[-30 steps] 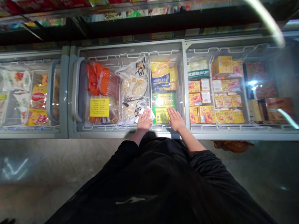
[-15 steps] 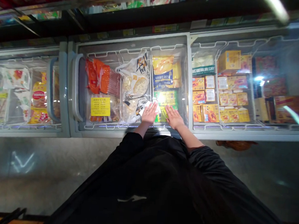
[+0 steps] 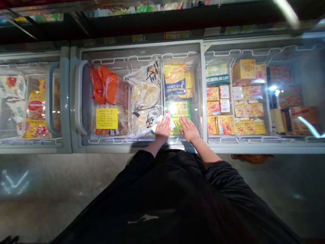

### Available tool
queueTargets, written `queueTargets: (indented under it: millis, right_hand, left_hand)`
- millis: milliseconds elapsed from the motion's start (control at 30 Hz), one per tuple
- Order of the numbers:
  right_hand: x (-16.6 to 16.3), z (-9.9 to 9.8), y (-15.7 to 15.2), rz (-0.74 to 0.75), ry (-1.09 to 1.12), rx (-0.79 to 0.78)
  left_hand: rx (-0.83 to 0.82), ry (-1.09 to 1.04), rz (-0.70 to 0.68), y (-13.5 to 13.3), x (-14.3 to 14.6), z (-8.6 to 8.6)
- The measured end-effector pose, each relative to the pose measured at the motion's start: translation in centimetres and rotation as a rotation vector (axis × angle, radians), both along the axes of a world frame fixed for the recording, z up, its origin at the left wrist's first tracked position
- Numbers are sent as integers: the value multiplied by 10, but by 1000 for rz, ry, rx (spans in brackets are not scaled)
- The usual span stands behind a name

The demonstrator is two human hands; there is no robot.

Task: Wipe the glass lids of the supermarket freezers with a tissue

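Note:
My left hand [image 3: 163, 128] lies flat on the glass lid of a chest freezer, fingers stretched out and a ring on one of them. Beneath it is a crumpled white tissue [image 3: 173, 123], partly hidden by the palm. Close by on the right, my right hand [image 3: 189, 130] rests flat on the same glass with its fingers a little apart, holding nothing. Under the glass near the hands are green packets [image 3: 179, 107], a yellow and blue bag [image 3: 174, 88] and a clear and white bag of pale food [image 3: 145, 92].
A grey lid handle [image 3: 80, 97] and a yellow notice [image 3: 106, 118] are left of my hands. Boxed goods [image 3: 225, 124] fill wire baskets to the right. Another freezer handle [image 3: 53, 99] stands further left. Above, a shelf edge [image 3: 104, 5] carries packaged goods.
The freezers have shifted slightly left and down in view. Both hands stay flat on the glass, close together, with little visible movement; the tissue is still beneath the left one.

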State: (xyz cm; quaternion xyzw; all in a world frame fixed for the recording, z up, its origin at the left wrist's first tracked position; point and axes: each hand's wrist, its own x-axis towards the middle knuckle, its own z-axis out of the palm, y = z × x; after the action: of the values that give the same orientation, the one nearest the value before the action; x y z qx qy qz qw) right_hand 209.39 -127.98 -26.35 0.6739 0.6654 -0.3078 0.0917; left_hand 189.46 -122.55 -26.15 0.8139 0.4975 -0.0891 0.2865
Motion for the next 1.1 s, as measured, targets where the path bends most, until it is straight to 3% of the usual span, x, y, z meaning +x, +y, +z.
queueTargets:
  millis: [100,233,400,500,600,800,900,1100]
  right_hand:
    - [0,1,5,9,6,-5]
    - [-2,5,20,6,1,-12]
    - [-6,6,41,-3,-7,-8]
    - [-7,1,46,-14,-16,-11]
    - [-9,-7,45,-18,-16,-20]
    - [-8,-12,40,-21,0,-31]
    - [-7,-10,40,-19,11,-27]
    - [-8,-9,40,-32,15,-29]
  left_hand:
    - [-8,-20,-18,30,7,-2]
    - [8,-23,6,61,-8,1]
    - [19,16,83,41,-27,8]
    - [7,21,71,20,-23,7]
    - [1,15,37,21,-11,3]
    - [-27,9,-31,87,-3,-6]
    - [-19,30,-14,104,-12,-5]
    - [2,43,-47,62,-10,4]
